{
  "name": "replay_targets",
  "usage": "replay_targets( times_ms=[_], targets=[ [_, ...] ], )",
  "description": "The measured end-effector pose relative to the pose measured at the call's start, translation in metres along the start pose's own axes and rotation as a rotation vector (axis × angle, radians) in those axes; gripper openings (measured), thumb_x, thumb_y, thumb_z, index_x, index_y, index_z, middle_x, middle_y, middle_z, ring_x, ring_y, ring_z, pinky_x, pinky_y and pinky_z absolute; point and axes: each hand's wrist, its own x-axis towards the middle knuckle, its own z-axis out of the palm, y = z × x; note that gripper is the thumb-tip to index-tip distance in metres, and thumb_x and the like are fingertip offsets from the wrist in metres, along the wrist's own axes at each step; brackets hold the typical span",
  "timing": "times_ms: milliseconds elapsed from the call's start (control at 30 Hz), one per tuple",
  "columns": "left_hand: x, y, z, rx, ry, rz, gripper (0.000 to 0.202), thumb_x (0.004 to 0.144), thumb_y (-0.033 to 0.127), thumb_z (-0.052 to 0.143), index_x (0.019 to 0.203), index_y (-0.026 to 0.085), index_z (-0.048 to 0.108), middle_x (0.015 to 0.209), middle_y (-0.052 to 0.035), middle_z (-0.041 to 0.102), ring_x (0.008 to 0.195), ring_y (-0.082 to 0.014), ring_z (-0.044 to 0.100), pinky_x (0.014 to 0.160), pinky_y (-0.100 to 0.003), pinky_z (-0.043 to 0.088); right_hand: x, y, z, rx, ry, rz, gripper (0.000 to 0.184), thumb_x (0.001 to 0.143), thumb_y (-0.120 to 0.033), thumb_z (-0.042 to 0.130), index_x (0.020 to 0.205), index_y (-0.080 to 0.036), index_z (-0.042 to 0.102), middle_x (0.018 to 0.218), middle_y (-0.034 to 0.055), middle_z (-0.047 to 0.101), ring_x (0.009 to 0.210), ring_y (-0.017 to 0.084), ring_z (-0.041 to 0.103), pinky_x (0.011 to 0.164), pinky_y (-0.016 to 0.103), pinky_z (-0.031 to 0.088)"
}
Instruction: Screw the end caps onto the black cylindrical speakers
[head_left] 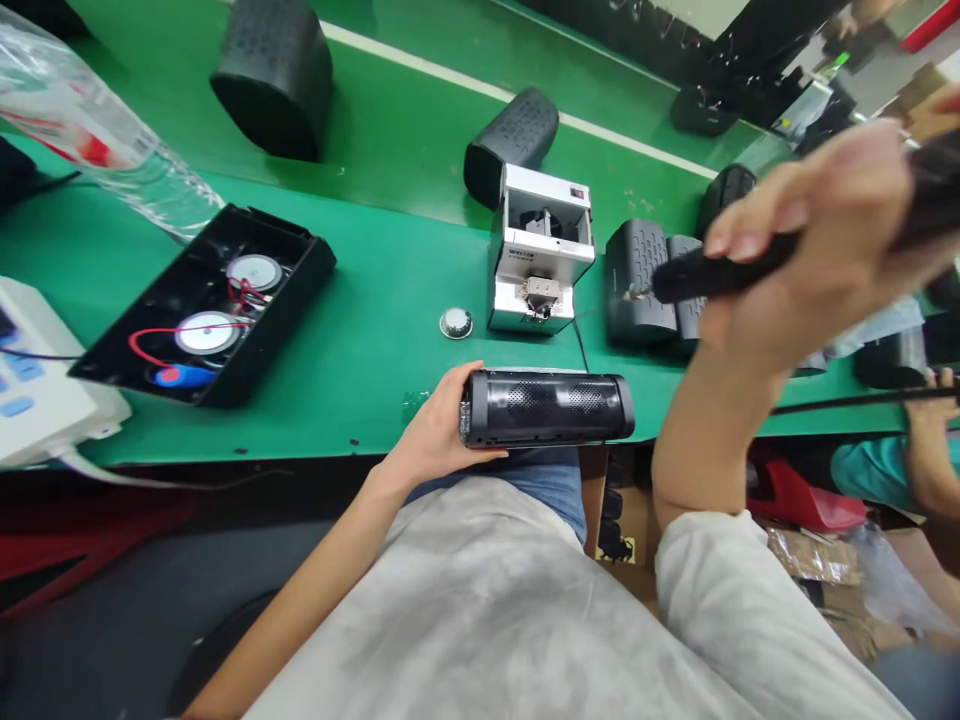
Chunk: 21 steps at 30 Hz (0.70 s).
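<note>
Green-topped workbench (390,270) stretches before me. My left hand (435,425) curls closed around a black perforated cylindrical speaker (547,408), low at centre by the bench's front edge. My right hand (814,240), raised at right, grips a slim black electric screwdriver (712,275), its tip just beside a dark ribbed speaker housing (634,280). Farther left, an open black speaker case (202,375) holds two round silver drivers (253,272) and red wire (146,332).
</note>
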Motion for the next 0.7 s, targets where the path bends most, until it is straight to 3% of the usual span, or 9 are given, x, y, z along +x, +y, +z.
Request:
replay_targets(
  times_ms=[67,133,233,300,400,533,600,700],
  targets=[
    [0.0,0.0,0.0,0.003,0.006,0.013,0.122,0.082,0.055,0.104,0.176,0.031,0.031,0.169,-0.0195,0.054,0.158,-0.0456,0.061,0.133,-0.063,0.054,0.003,0.032,0.019,-0.051,-0.002,-0.305,0.03,0.101,-0.012,0.064,0.124,-0.03,0.059,0.069,-0.0111,0.051,0.048,0.011,0.048,0.044,0.026,0.039],
    [0.0,-0.001,0.001,0.004,0.016,0.029,0.123,0.081,0.053,0.105,0.177,0.031,0.031,0.169,-0.0194,0.055,0.159,-0.0458,0.061,0.134,-0.063,0.054,0.007,0.059,0.032,-0.112,-0.022,-0.381,0.026,0.1,-0.018,0.064,0.12,-0.034,0.059,0.066,-0.0122,0.052,0.043,0.011,0.042,0.039,0.03,0.033],
    [0.0,-0.002,0.001,0.007,0.023,0.044,0.123,0.081,0.053,0.105,0.177,0.031,0.032,0.17,-0.0199,0.055,0.159,-0.0462,0.061,0.133,-0.064,0.054,0.017,0.085,0.034,-0.138,-0.175,-0.244,0.025,0.103,-0.026,0.069,0.12,-0.04,0.058,0.078,-0.0124,0.063,0.045,0.01,0.046,0.039,0.034,0.041],
    [0.0,-0.004,0.002,0.009,0.026,0.051,0.123,0.081,0.054,0.105,0.177,0.03,0.031,0.17,-0.0208,0.055,0.159,-0.0464,0.061,0.132,-0.064,0.055,0.025,0.096,0.028,-0.164,-0.238,-0.151,0.033,0.102,-0.034,0.079,0.125,-0.041,0.056,0.106,-0.0132,0.075,0.049,0.007,0.049,0.039,0.031,0.046],
    [0.0,-0.007,0.004,0.006,0.034,0.062,0.123,0.082,0.055,0.104,0.177,0.029,0.031,0.169,-0.0214,0.054,0.158,-0.0465,0.061,0.133,-0.064,0.054,0.034,0.11,0.023,-0.245,-0.201,-0.037,0.047,0.099,-0.028,0.088,0.126,-0.039,0.051,0.134,-0.0136,0.074,0.048,0.003,0.044,0.038,0.026,0.045],
    [0.0,-0.013,0.008,0.001,0.049,0.085,0.125,0.081,0.055,0.105,0.178,0.028,0.031,0.17,-0.0219,0.053,0.159,-0.0469,0.06,0.134,-0.065,0.053,0.032,0.114,0.029,-0.307,-0.131,-0.035,0.048,0.104,-0.004,0.074,0.125,-0.038,0.048,0.129,-0.0143,0.074,0.045,0.001,0.04,0.036,0.023,0.04],
    [0.001,-0.017,0.012,-0.003,0.069,0.097,0.126,0.079,0.055,0.106,0.178,0.027,0.033,0.17,-0.0222,0.053,0.159,-0.0473,0.06,0.134,-0.065,0.053,0.027,0.112,0.032,-0.323,-0.148,-0.041,0.043,0.109,-0.006,0.07,0.126,-0.039,0.048,0.125,-0.0141,0.074,0.046,0.002,0.041,0.038,0.022,0.041],
    [0.002,-0.022,0.017,-0.01,0.113,0.114,0.128,0.076,0.055,0.107,0.178,0.026,0.036,0.169,-0.0222,0.055,0.158,-0.048,0.061,0.133,-0.064,0.054,0.02,0.109,0.03,-0.339,-0.172,0.057,0.039,0.11,-0.02,0.079,0.124,-0.039,0.048,0.087,-0.0173,0.065,0.045,0.005,0.04,0.038,0.024,0.04]
  ],
)
